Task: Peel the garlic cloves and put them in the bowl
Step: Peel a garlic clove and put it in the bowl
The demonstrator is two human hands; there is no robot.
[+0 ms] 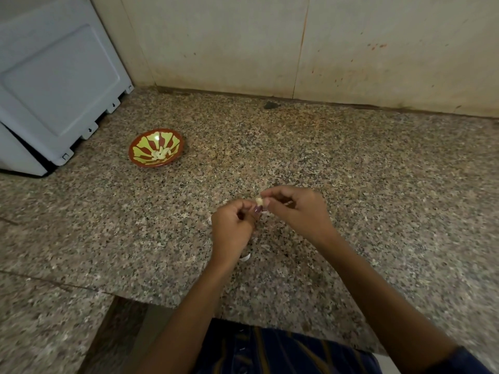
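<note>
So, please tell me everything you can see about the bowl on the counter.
The bowl is small, round and shallow, with a red-brown rim and a glossy inside painted in yellow-green and red rays. It looks like glazed ceramic. It stands upright on the speckled stone counter, near the grey appliance at the left. Several pale peeled garlic cloves lie in its centre. No hand touches it.
</note>
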